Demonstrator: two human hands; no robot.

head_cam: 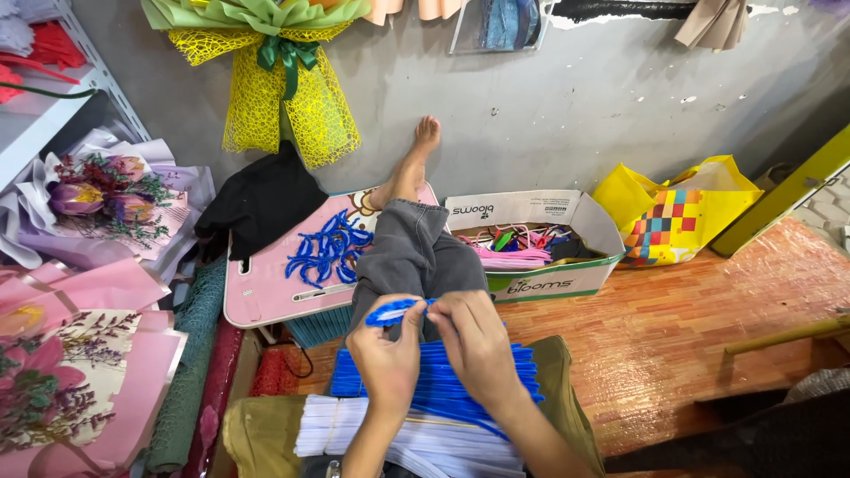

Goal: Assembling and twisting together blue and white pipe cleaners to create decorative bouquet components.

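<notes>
A blue pipe cleaner (394, 311) is bent into a loop just above the person's lap, pinched at its left end by the left hand (387, 354) and at its right end by the right hand (474, 341); both hands are closed on it, fingertips nearly touching each other. Directly beneath the hands a bundle of straight blue pipe cleaners (443, 376) lies across the lap, and nearer the body a bundle of white ones (407, 438) lies alongside it, both resting on an olive cloth (266, 434). Past the hands, the person's leg in grey trousers (412, 252) stretches toward the wall, bare foot (416, 159) against it. Left of the leg, a pink tray (266, 292) carries a heap of finished blue loops (326, 248) near its far edge. Right of the leg stands an open cardboard box (540, 283) with mixed coloured pipe cleaners inside, and beyond that a yellow bag (677, 212) sits on the wooden floor (691, 336). Wrapped bouquets (97, 199) lie along the left side.
</notes>
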